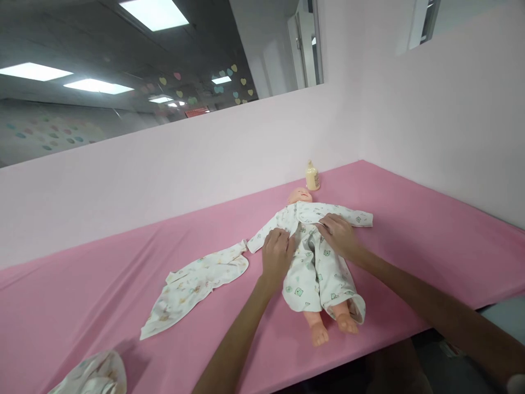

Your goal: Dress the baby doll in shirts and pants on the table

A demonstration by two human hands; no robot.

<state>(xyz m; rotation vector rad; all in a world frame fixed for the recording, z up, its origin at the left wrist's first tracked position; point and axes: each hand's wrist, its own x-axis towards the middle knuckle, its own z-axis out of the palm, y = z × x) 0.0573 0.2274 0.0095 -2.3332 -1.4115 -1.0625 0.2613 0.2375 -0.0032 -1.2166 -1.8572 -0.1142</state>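
Observation:
A baby doll (301, 195) lies on its back, its head toward the wall and its bare feet toward me. It wears a white long-sleeved baby shirt (330, 210) with small prints and white printed baby pants (303, 273). At the waist on the left, my left hand (278, 253) has its fingers curled on the edge of the shirt; the fingertips are partly hidden. Across from it, my right hand (339, 232) pinches the shirt's lower hem. The shirt's sleeves stretch out to both sides.
Left of the doll, a printed white cloth garment (205, 273) lies spread on the pink table cover (164, 257). Another bundled printed cloth (96, 375) is at the lower left. A cream-coloured pump bottle (312, 178) stands behind the doll's head, near the wall (246, 148).

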